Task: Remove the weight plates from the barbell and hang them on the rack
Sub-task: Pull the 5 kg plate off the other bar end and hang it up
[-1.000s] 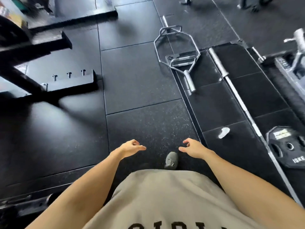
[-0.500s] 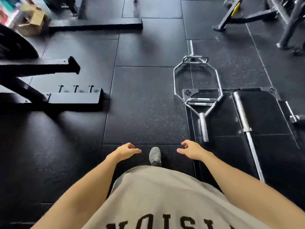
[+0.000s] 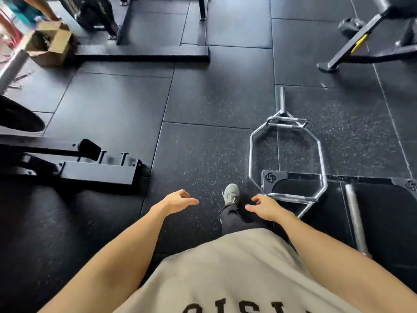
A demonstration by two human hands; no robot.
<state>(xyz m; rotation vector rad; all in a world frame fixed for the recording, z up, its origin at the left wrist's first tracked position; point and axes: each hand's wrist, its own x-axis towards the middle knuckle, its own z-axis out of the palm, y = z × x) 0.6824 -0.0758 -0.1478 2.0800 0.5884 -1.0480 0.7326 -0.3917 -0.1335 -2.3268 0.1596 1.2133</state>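
Note:
My left hand (image 3: 178,201) and my right hand (image 3: 265,206) hang in front of my waist, fingers loosely curled, holding nothing. A bare steel barbell sleeve (image 3: 354,213) lies on the black platform at the lower right, just right of my right hand. A black weight plate (image 3: 18,116) shows at the left edge, partly cut off. The black rack base (image 3: 99,172) with short upright pegs stands on the floor to the left of my left hand. More dark plates (image 3: 94,10) stand on a rack at the top left.
A chrome hex bar (image 3: 288,159) lies on the floor ahead of my right hand, its near end on the platform. A cardboard box (image 3: 52,41) sits top left. A black frame foot (image 3: 144,55) crosses the floor ahead, a machine leg (image 3: 352,53) top right. My grey shoe (image 3: 231,194) steps forward.
The view has swung left and forward: the plate on the floor at the right has left the frame, and the hex bar and barbell have slid right and nearer. Both hands stay empty.

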